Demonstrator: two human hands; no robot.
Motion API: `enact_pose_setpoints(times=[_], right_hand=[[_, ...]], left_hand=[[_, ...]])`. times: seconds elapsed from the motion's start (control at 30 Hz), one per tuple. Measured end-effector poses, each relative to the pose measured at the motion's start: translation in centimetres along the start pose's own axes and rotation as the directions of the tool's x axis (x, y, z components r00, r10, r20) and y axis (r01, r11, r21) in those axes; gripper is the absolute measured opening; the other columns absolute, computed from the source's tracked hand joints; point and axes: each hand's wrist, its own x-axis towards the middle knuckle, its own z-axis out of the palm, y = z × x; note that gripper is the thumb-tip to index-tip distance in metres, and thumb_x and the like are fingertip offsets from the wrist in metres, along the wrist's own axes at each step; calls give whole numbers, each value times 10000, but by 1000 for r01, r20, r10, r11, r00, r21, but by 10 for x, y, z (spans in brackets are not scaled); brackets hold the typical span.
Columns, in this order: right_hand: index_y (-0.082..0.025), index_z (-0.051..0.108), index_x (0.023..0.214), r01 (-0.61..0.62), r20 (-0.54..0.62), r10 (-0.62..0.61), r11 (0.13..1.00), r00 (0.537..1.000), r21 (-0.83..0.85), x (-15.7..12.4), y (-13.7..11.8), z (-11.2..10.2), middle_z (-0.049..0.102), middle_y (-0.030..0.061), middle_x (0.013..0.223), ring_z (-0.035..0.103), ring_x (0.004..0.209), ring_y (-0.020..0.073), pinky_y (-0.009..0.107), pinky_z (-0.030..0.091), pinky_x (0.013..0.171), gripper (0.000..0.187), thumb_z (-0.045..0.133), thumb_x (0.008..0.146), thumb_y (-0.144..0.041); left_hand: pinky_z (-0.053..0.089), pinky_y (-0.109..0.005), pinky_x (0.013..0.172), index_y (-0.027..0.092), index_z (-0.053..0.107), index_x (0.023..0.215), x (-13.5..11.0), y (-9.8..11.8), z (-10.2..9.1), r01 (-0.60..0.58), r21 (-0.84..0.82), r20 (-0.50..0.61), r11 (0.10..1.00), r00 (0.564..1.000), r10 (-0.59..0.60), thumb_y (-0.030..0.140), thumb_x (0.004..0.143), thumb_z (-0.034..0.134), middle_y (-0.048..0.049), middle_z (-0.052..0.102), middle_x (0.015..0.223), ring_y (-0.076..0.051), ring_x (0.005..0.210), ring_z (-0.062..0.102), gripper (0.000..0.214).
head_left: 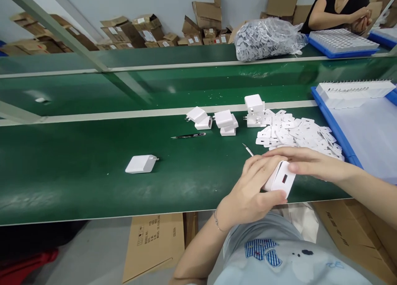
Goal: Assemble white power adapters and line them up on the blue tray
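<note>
My left hand [252, 190] is wrapped round a white USB charger [281, 180] at the near edge of the green belt [93, 181]; a thin metal tip [247, 149] juts out above its fingers. My right hand [310, 163] lies over the top of the same charger, fingers pressed on it. Just behind my hands lies a heap of small white labels [294, 134]. Several more white chargers [226, 121] stand in a loose group further back, and one white charger [141, 164] lies alone to the left.
Black tweezers [188, 135] lie on the belt. A blue tray [362, 128] with a white rack sits right. Across the line: a bag of white parts [268, 39], another blue tray [341, 43], a co-worker's hands [361, 20], cardboard boxes [149, 30].
</note>
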Motion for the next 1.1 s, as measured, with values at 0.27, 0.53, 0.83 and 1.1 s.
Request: enact_pose_setpoints(times=[0.27,0.53,0.83,1.1], right_hand=[[-286,715,1183,130,-354,-152,988,923,-85,5,-5,12,701,44,1150,685,1001,168,279,600,823,317,697,869,-329],[-307,683,1240,100,-387,-206,956,899,-275,4,-7,17,665,52,1228,653,1100,188,302,591,874,319,610,934,-359],[-365,700,1220,78,-384,-285,878,878,-472,1,-3,17,681,44,1109,645,1064,198,349,555,928,299,605,938,-388],[-310,773,1082,25,-451,-164,954,877,-297,0,-6,10,712,55,1079,676,1025,220,332,602,826,267,616,919,-451]], left_hand=[[476,-430,1012,294,472,1337,-17,-4,18,428,-374,-221,822,820,-528,499,859,666,-116,507,1359,-276,1237,528,556],[545,-303,898,233,647,1199,6,9,28,538,-577,-230,614,614,-755,445,826,732,-70,612,1113,-219,1056,644,437],[513,-357,986,245,687,1219,7,7,34,575,-501,-233,646,630,-741,472,924,597,-79,660,1193,-245,1139,616,383],[538,-392,1019,286,596,1360,-1,9,33,515,-681,-32,520,689,-724,431,899,644,-84,559,1422,-290,1252,580,485]])
